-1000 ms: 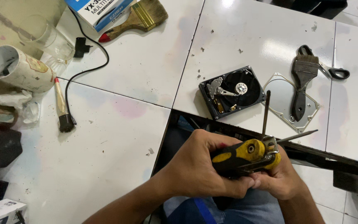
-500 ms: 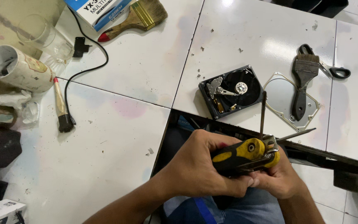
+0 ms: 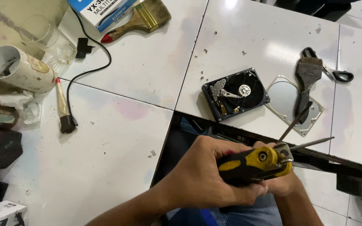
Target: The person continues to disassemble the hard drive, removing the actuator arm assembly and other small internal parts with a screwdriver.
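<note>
Nearest the camera, the left hand (image 3: 206, 178) is wrapping its fingers around the black-and-yellow handle of a folding driver tool (image 3: 254, 162), holding it low over the person's lap, just off the near edge of the tabletop (image 3: 118, 167). The right hand (image 3: 283, 186) is sitting under and behind the tool's far end, mostly hidden by it; it is probably pinching the hinged end, though I cannot tell for sure how its fingers are closing. Two thin metal bits (image 3: 296, 121) are sticking out of the tool, fanned apart, one angling upward and one lying nearly flat to the right.

Beyond the hands, an opened hard drive (image 3: 235, 94) is lying on the white tabletop with its platter and arm showing (lid off). Just to its right, the silver cover plate (image 3: 285, 98) is resting flat, and a dark paintbrush (image 3: 306, 83) is lying across it. Scissors (image 3: 336, 75) are poking out behind the brush.

Off to the left, a small brush (image 3: 63, 106) is lying near a black cable (image 3: 93, 69) and a white mug (image 3: 19, 71). Farthest back, a wooden-handled brush (image 3: 141, 19) is lying beside a blue box (image 3: 101, 10).
</note>
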